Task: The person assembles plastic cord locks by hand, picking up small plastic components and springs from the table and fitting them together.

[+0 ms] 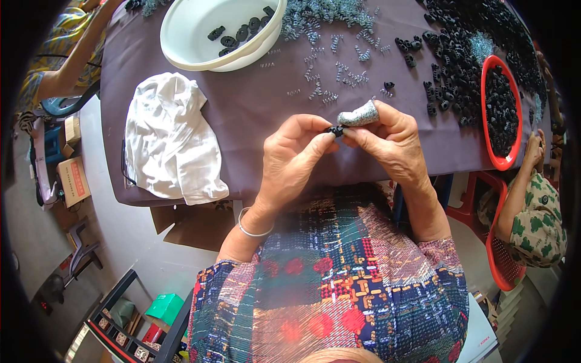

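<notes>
Over the near edge of the table, my left hand (pixel 289 154) and my right hand (pixel 390 142) meet at their fingertips. Thumb and index finger of the left pinch a small black plastic part (pixel 334 130). From the other side, the right fingertips also close on it. A speckled grey cloth finger cover (pixel 358 115) sits on the right index finger. Just beyond the hands lie loose metal coil springs (pixel 330 97) and a single black part (pixel 388 86). Any spring inside the held part is too small to make out.
A white basin (pixel 172 51) holding several black parts stands at the far left, with a crumpled white cloth (pixel 169 136) nearer. Springs heap (pixel 330 18) at the back. Black parts pile (pixel 445 78) at right beside a red basket (pixel 486 115). Other people sit at both sides.
</notes>
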Tool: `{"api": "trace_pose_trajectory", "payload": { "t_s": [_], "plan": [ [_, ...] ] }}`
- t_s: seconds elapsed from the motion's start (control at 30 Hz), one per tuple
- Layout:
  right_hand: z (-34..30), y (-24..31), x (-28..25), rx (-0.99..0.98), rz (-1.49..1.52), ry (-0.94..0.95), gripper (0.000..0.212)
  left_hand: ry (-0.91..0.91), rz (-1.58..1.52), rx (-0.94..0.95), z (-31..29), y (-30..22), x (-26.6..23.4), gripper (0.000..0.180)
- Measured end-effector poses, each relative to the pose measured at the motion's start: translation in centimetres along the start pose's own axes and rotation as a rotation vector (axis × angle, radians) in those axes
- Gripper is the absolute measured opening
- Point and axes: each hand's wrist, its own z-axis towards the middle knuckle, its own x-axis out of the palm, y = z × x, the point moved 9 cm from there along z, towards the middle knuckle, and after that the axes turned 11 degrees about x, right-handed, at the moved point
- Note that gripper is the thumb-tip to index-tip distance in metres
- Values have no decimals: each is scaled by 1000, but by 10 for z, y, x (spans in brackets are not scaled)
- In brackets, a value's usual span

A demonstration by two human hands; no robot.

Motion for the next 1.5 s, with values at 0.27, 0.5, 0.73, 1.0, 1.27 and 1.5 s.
{"api": "trace_pose_trajectory", "payload": {
  "t_s": [0.27, 0.5, 0.73, 1.0, 1.27, 1.5],
  "plan": [
    [-2, 6, -4, -179, -242, -126, 14, -48, 119, 51, -3, -1, 1, 13],
    [-1, 10, 1, -288, -352, -182, 17, -124, 191, 113, -3, -4, -1, 11],
    [-3, 25, 12, -425, -537, -216, 14, -165, 146, 98, -3, -2, -5, 10],
    [-17, 37, 23, -655, -591, -254, 25, -169, -35, 63, 1, -6, -8, 10],
    [-26, 37, 31, -725, -722, -340, 50, -120, -218, 7, 6, -3, -7, 9],
    [-27, 36, 42, -820, -978, -445, 42, -127, -224, 1, 6, -3, -8, 9]
  ]
}}
